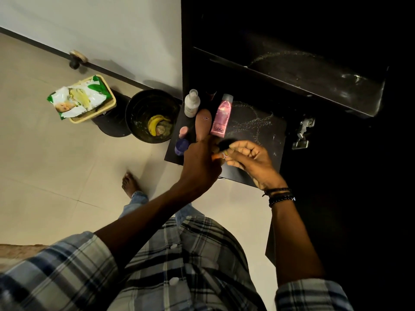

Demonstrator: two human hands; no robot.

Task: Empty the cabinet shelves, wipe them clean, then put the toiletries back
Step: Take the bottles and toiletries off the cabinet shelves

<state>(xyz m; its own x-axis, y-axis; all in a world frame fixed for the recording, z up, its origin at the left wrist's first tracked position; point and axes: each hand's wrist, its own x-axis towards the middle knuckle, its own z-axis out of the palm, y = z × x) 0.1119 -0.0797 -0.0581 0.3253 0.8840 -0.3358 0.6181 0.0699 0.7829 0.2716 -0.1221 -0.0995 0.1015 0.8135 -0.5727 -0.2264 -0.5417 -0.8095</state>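
The left hand (202,158) grips and the right hand (249,157) pinches 1 small blurred item (221,155) between them, just nearer than the pink bottle (221,117) on the shelf (265,135).

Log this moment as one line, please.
hands: left hand and right hand hold small orange item | over: lower shelf | on it: white bottle, pink bottle, purple jar

A white plastic bottle (192,104), brown oval tube (203,125) and pink bottle (221,118) are sitting together on the dusty black shelf (258,133).
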